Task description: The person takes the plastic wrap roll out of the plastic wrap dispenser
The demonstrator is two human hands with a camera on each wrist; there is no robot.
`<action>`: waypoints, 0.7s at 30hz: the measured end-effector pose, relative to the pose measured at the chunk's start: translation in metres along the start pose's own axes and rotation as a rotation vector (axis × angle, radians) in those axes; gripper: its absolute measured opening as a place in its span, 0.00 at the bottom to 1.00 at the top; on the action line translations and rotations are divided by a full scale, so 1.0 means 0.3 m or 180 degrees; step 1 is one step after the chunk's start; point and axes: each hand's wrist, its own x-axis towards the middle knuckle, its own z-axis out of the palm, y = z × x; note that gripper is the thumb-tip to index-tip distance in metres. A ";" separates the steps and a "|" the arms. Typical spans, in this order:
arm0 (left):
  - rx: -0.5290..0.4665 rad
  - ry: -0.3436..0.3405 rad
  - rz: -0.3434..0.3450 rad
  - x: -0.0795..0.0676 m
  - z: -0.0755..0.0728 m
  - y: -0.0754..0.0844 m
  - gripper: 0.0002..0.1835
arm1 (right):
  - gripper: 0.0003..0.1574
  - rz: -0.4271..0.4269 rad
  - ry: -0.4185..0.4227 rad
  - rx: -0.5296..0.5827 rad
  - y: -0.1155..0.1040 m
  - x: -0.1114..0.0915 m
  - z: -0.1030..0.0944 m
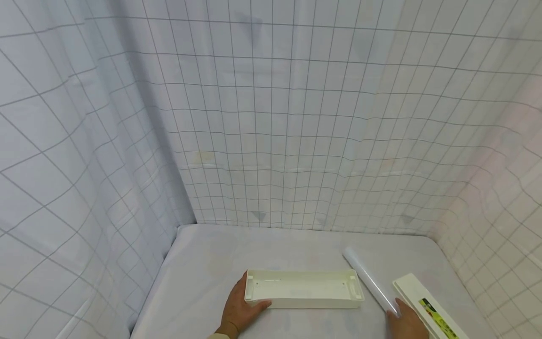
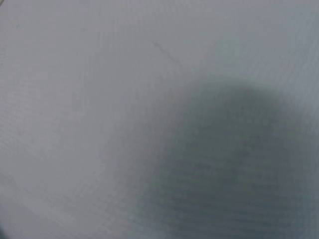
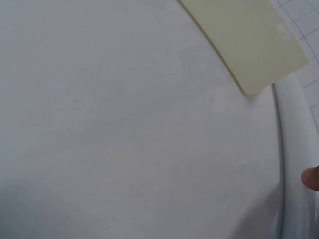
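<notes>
A long cream plastic box (image 1: pixel 305 303), its hollow side facing up, sits near the front of the table. My left hand (image 1: pixel 241 308) grips its left end, thumb along the front wall and fingers behind the end. Right of the box, a shiny roll of cling film (image 1: pixel 370 281) lies at a slant. My right hand (image 1: pixel 406 322) holds the roll's near end between thumb and fingers. In the right wrist view, one fingertip (image 3: pixel 311 178) rests on the roll (image 3: pixel 294 149), near the box's corner (image 3: pixel 249 45). The left wrist view has neither hand nor box.
A long cream lid (image 1: pixel 412 288) with a green and yellow label lies at the right, close beside my right hand. White cloth (image 1: pixel 203 282) covers the table. Grid-patterned curtains (image 1: pixel 275 117) hang behind and along both sides.
</notes>
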 end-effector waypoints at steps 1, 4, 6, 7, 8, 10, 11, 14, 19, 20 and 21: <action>0.0003 0.0002 0.0016 0.000 0.001 -0.001 0.63 | 0.34 -0.0055 -0.0031 -0.0021 0.004 0.000 0.004; -0.0012 -0.0021 -0.0017 0.001 0.001 -0.003 0.63 | 0.34 -0.0059 -0.0067 0.0013 0.005 -0.004 0.015; -0.0045 -0.0063 -0.0060 0.003 -0.001 -0.003 0.64 | 0.34 -0.0056 -0.0041 0.0019 0.001 -0.007 0.022; -0.0057 -0.0083 -0.0081 0.005 -0.001 -0.003 0.64 | 0.34 -0.0040 -0.0018 0.0029 0.001 -0.008 0.026; -0.0076 -0.0097 -0.0108 0.005 -0.001 -0.002 0.64 | 0.34 -0.0047 0.0023 0.0032 0.002 -0.008 0.031; -0.0095 -0.0099 -0.0128 0.006 -0.003 -0.002 0.64 | 0.33 -0.0077 0.0083 0.0027 0.004 -0.008 0.039; -0.0092 -0.0091 -0.0116 0.007 -0.003 -0.002 0.64 | 0.33 -0.0108 0.0129 0.0022 0.005 -0.008 0.042; -0.0097 -0.0080 -0.0100 0.007 -0.005 -0.003 0.64 | 0.34 -0.0145 0.0165 0.0050 0.005 -0.010 0.045; -0.0208 -0.0152 -0.0182 0.009 -0.009 0.001 0.65 | 0.38 -0.0390 0.0300 0.0013 0.003 -0.016 0.042; -0.0243 -0.0171 -0.0206 0.011 -0.010 0.003 0.66 | 0.38 -0.0472 0.0379 0.0005 -0.001 -0.019 0.042; -0.0279 -0.0191 -0.0217 0.013 -0.012 0.006 0.66 | 0.39 -0.0535 0.0426 -0.0035 -0.005 -0.023 0.048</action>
